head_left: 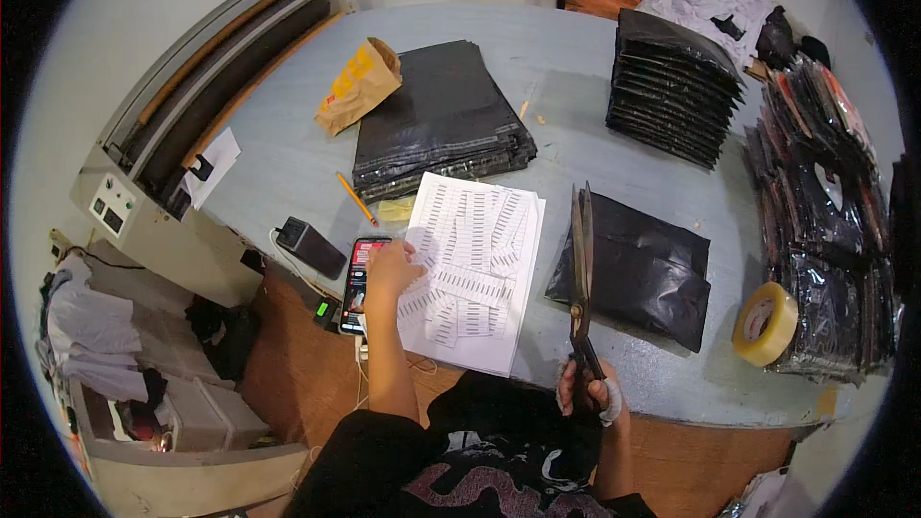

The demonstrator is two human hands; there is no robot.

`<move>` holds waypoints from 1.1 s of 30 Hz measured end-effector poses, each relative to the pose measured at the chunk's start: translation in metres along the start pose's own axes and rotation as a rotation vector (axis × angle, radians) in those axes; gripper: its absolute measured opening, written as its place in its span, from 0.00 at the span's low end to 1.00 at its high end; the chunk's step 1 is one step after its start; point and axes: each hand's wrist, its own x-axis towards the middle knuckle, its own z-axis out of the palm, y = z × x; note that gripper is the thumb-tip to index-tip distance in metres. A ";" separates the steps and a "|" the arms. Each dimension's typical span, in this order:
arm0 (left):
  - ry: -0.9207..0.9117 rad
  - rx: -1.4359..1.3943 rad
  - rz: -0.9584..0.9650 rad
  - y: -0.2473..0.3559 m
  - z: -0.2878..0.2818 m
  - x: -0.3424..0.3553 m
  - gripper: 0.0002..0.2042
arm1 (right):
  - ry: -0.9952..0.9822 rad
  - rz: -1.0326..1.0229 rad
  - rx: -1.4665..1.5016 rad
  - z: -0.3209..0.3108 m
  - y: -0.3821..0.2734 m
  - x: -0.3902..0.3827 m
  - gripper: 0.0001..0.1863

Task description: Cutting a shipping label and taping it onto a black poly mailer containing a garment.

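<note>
My right hand (590, 391), with white wrapping on it, grips a pair of large dark scissors (581, 278) by the handles at the table's near edge. The long blades point away from me and look almost together. They lie over the left side of a flat black plastic package (643, 273). My left hand (391, 270) is between a lit phone (354, 312) and a stack of white sheets (484, 350). Its fingers are apart and reach over the left edge of the sheets. Several printed paper strips (472, 283) lie loose on top.
A pile of black plastic bags (436, 101) with a brown paper bag (360, 86) stands behind the sheets. More black packages (672, 86) are stacked at back right. A tape roll (765, 324) sits by wrapped bundles (825, 230). A pencil (356, 199) and black box (310, 247) are left.
</note>
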 end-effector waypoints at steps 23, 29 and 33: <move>-0.824 -0.804 0.616 0.157 0.029 -0.102 0.12 | 0.793 -0.212 -0.440 0.033 -0.033 -0.020 0.13; -0.864 -0.689 0.764 0.169 0.044 -0.114 0.12 | 0.746 -0.236 -0.242 0.029 -0.032 -0.030 0.10; -0.902 -0.725 0.749 0.171 0.049 -0.115 0.12 | 0.747 -0.298 -0.228 0.029 -0.031 -0.030 0.08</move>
